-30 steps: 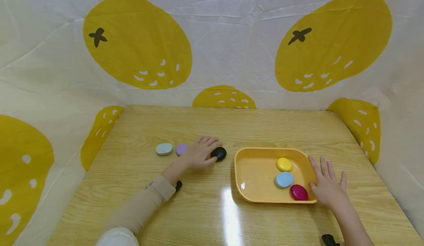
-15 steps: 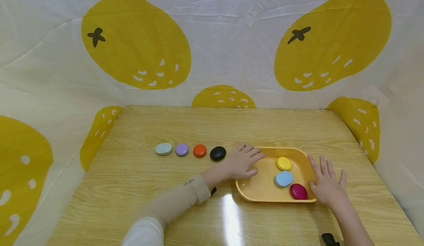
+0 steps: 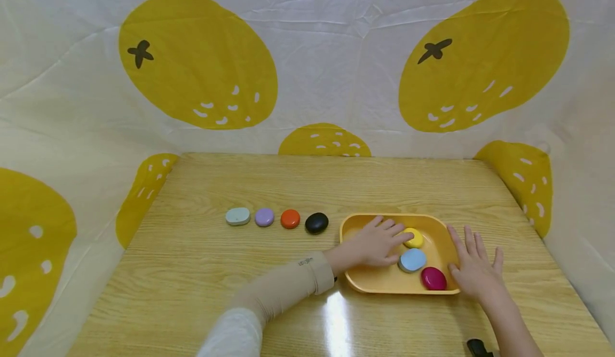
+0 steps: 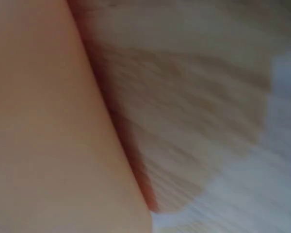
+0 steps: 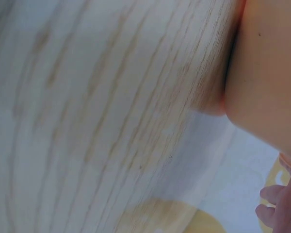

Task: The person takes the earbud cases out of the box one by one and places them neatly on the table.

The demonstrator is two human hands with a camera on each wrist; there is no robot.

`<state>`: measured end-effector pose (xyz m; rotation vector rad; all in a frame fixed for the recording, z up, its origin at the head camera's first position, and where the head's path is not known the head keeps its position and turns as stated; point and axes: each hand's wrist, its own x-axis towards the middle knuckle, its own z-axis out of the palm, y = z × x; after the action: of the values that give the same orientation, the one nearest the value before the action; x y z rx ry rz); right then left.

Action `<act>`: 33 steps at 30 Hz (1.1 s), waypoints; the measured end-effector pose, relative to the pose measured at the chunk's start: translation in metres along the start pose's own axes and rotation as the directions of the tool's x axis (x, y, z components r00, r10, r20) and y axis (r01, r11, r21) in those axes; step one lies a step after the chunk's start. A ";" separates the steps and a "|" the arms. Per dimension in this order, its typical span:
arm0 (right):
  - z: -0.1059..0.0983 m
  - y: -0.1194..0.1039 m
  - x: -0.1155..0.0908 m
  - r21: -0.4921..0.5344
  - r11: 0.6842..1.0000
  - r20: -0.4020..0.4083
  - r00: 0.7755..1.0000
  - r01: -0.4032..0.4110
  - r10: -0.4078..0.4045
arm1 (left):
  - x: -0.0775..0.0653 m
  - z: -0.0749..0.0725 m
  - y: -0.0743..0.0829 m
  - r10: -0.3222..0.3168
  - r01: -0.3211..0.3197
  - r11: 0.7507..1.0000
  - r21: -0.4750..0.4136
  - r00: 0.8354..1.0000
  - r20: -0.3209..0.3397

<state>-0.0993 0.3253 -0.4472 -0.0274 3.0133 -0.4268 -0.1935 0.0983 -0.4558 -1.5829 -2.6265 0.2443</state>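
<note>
In the head view my left hand point(image 3: 379, 242) reaches into the yellow tray point(image 3: 365, 279), and its straight fingertips touch a yellow pebble point(image 3: 415, 238). A light blue pebble point(image 3: 412, 260) and a magenta pebble point(image 3: 433, 279) lie in the tray beside it. My right hand point(image 3: 473, 266) lies flat on the table with spread fingers against the tray's right rim. Left of the tray a row of pebbles sits on the wood: pale grey point(image 3: 237, 216), purple point(image 3: 264, 217), orange point(image 3: 290, 219), black point(image 3: 316, 222). Both wrist views are blurred, showing only skin and wood grain.
The wooden table point(image 3: 288, 181) is walled on three sides by a white cloth with large yellow fruit prints point(image 3: 197, 61). A small black object point(image 3: 478, 348) shows by my right forearm at the bottom edge.
My left hand has left the black pebble in the row and moved right into the tray, onto the yellow pebble. The right hand has stayed put.
</note>
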 end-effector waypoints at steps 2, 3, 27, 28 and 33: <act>0.000 0.000 0.000 -0.001 1.000 -0.003 1.000 0.000 0.000 | 0.004 0.001 0.004 0.000 0.000 1.000 0.014 1.000 0.022; 0.001 0.000 0.000 -0.002 1.000 -0.004 1.000 -0.002 0.002 | 0.006 0.001 0.006 0.001 -0.001 1.000 0.019 0.999 0.034; 0.001 0.002 0.000 0.002 1.000 0.001 1.000 0.004 -0.004 | 0.021 0.005 0.036 0.070 -0.086 0.990 0.115 0.988 0.141; 0.001 0.003 0.000 0.002 1.000 0.001 1.000 0.004 -0.004 | 0.021 0.005 0.036 0.071 -0.087 0.989 0.119 0.988 0.135; 0.001 0.004 0.001 -0.001 1.000 -0.001 1.000 0.007 -0.007 | 0.021 0.007 0.037 0.084 -0.096 0.989 0.109 0.991 0.103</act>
<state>-0.1001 0.3284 -0.4497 -0.0378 3.0151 -0.4254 -0.1722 0.1326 -0.4695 -1.6947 -2.5619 0.4808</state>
